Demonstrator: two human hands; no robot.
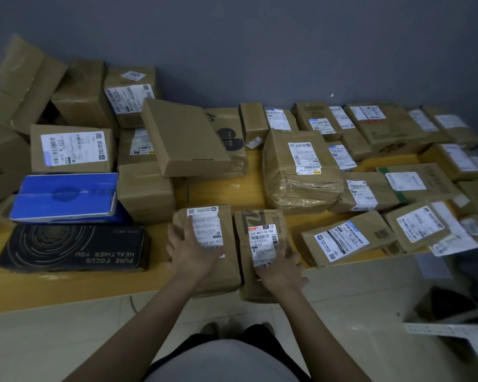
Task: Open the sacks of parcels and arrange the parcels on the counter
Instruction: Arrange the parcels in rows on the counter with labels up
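Pressing down on two brown parcels, the person sets them side by side at the counter's (66,290) front edge. The left hand (193,249) lies flat and open on the left parcel (228,268), fingers spread across its label. The right hand (280,268) lies the same way on the right parcel (260,238), over its near end. Neither hand curls round anything. The flat palms look meant to slide and square the pair rather than lift them.

Both parcels sit label up, long sides touching, probably so that the labels can be read and the row stays tight. Their near ends seem to overhang the edge, so a push further in likely comes next.

Around them the counter is crowded. A black box (72,248) lies to the left with a blue box (66,197) behind it. A taped parcel (301,172) stands behind on the right, and rows of labelled cartons run off beyond it. At the back left a flat box (185,136) leans tilted on others, against the grey wall (260,51). No sack is plainly in view.
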